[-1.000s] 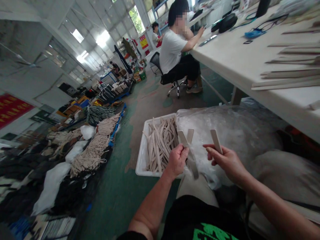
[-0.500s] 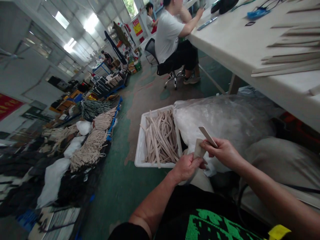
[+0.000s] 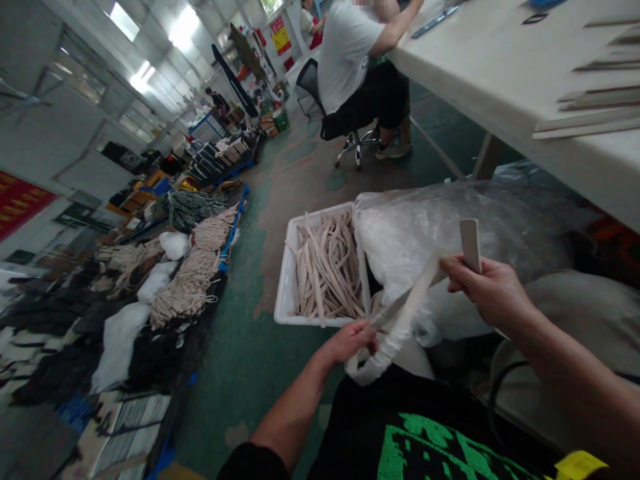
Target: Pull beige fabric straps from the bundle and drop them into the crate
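Note:
My left hand is closed low in front of my lap, pinching one end of beige straps that stretch up to the right. My right hand is closed on the other ends, one strap tip sticking up above my fingers. A white bin full of loose beige straps sits on the green floor just beyond my left hand. A large clear plastic bag lies behind the straps, beside the bin.
A long white table with flat strips runs along the right. A person in a white shirt sits on an office chair farther down. Bundles of cord and dark goods lie on the left floor.
My hands came together, then drew apart: the right rose to the right with the strap ends, the left dropped toward my lap, pulling the straps taut. The view tilted downward.

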Demonstrator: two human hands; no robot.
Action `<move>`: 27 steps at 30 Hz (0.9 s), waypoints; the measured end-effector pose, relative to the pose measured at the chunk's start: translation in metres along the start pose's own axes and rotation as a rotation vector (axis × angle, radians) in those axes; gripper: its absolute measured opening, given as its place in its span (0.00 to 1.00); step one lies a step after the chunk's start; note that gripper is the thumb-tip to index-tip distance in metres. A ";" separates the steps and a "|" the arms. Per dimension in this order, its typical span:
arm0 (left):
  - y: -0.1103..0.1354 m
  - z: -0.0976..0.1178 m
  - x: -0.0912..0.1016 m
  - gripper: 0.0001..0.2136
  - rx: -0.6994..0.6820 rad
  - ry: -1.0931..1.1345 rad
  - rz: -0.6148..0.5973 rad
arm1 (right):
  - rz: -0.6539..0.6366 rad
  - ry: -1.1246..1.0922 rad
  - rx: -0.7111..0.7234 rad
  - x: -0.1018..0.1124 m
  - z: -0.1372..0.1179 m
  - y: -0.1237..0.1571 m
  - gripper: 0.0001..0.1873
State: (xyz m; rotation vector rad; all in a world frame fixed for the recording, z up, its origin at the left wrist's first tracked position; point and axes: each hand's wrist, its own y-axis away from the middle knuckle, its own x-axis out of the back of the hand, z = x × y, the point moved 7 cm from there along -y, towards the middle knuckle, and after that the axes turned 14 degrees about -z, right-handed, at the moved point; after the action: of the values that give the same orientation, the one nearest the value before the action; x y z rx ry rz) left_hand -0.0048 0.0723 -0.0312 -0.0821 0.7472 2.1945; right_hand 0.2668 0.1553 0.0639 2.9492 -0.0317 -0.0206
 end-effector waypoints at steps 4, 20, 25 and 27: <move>0.021 -0.013 0.026 0.27 0.038 0.078 -0.049 | -0.038 -0.057 0.019 -0.003 0.003 -0.001 0.36; 0.132 0.193 0.169 0.20 -0.404 -0.160 0.746 | -0.174 0.074 -0.128 -0.015 0.013 0.002 0.35; 0.097 0.234 0.205 0.22 -0.104 -0.643 0.933 | -0.212 0.187 -0.090 -0.019 0.013 -0.006 0.33; 0.068 0.227 0.200 0.19 0.007 -0.846 0.965 | -0.218 0.193 -0.078 -0.018 0.016 -0.009 0.33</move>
State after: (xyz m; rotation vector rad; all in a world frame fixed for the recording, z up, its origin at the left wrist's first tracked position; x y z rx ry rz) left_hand -0.1479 0.2949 0.1304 1.3741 0.2940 2.7055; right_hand 0.2484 0.1612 0.0466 2.8471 0.3094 0.2255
